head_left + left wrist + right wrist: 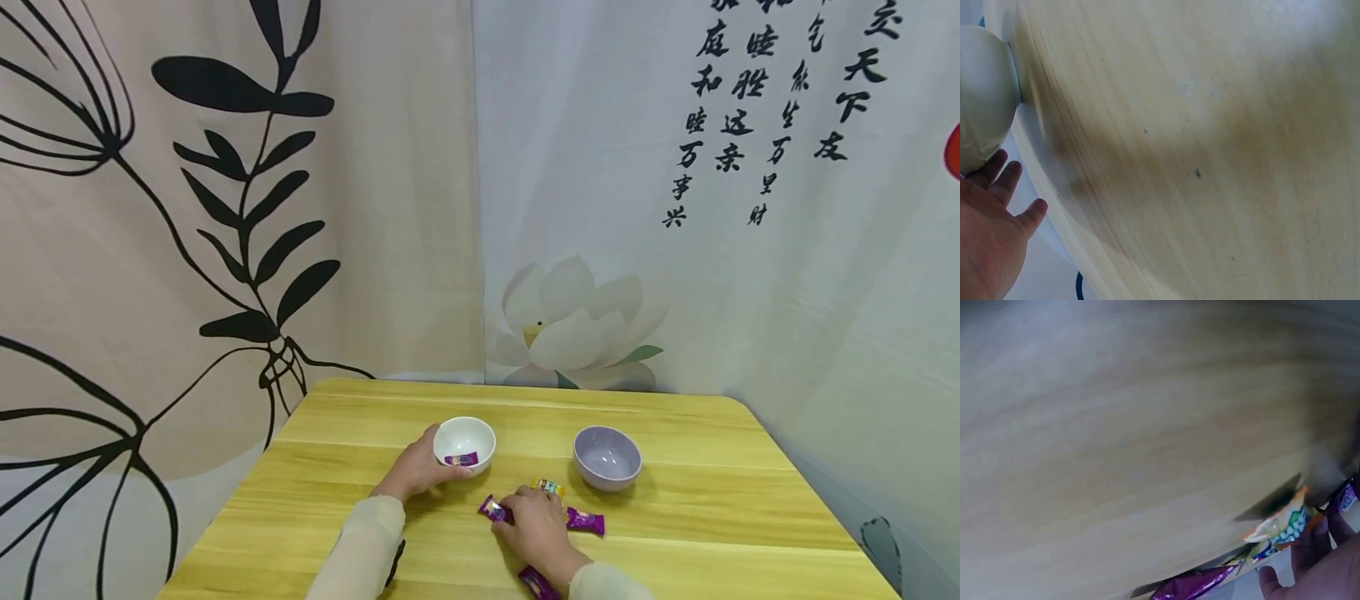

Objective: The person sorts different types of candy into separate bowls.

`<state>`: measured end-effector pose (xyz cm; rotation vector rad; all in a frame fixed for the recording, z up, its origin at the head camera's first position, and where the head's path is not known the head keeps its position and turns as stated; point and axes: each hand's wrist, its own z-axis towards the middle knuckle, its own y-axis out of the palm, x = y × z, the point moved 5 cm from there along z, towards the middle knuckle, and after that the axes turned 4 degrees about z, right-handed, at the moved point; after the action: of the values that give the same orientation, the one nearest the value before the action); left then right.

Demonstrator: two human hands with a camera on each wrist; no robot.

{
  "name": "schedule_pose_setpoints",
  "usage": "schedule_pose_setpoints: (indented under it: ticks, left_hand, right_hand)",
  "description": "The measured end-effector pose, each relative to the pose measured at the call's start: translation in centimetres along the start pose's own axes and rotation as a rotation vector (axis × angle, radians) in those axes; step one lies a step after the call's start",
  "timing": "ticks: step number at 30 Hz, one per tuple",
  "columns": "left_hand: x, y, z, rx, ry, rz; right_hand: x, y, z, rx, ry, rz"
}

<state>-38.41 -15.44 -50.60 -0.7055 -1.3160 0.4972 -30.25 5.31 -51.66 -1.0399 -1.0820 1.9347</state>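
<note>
Pale sleeves [356,550] cross the tabletop [697,533] in the head view: the left hand [417,468] has its grip round a white bowl [468,433] containing a small packet [461,459]; the right hand [536,525], grip narrow, pinches a purple wrapper [491,509]. Left wrist view: fingers touch the bowl. Right wrist view: fingertips near an orange-edged packet [1288,528].
</note>
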Motion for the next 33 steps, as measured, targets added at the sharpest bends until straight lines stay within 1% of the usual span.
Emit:
schedule_pose_setpoints:
  ticks: [4,9,17,25,29,33]
  left_hand:
    - [0.1,0.0,0.0,0.0,0.004,-0.001]
    - [0.0,0.0,-0.1,-0.005,-0.005,0.009]
    - [0.1,-0.1,-0.1,0.001,-0.005,0.022]
    - [-0.1,-0.1,0.0,0.004,-0.009,0.018]
    - [-0.1,-0.1,0.0,0.008,-0.006,0.017]
    - [-0.1,-0.1,0.0,0.009,-0.005,0.012]
  right_hand:
    - [0.1,0.1,0.2,-0.005,-0.01,-0.034]
    - [0.1,0.2,0.6,-0.021,-0.001,-0.055]
    - [0.2,-0.3,1.2,-0.015,0.036,-0.006]
    - [0.6,-0.9,1.8,-0.012,0.046,0.065]
    - [0.6,-1.4,2.0,-0.002,0.043,0.075]
    - [0.6,-2.0,2.2,0.007,0.046,0.06]
